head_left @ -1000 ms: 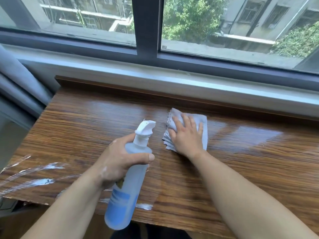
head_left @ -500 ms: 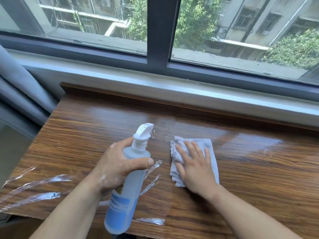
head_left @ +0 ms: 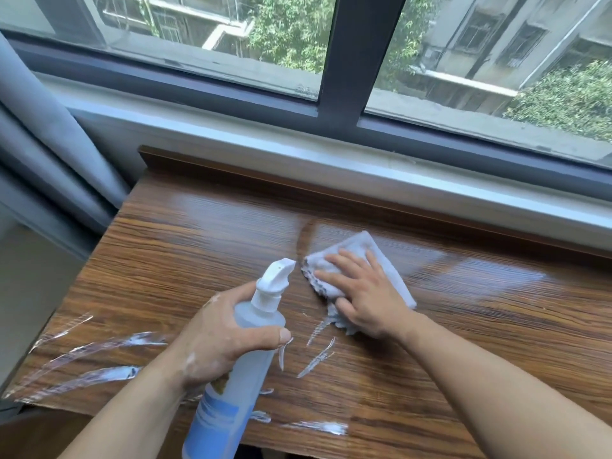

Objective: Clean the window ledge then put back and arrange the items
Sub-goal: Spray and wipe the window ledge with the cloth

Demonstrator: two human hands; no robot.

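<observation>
Pressing flat-fingered, the right hand has slid the cloth nearer the spray bottle gripped by the left hand.

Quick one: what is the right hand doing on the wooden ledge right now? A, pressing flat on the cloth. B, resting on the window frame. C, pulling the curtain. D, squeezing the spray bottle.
A: the right hand lies with straight fingers flat on the cloth, while the left hand holds the spray bottle.
</observation>
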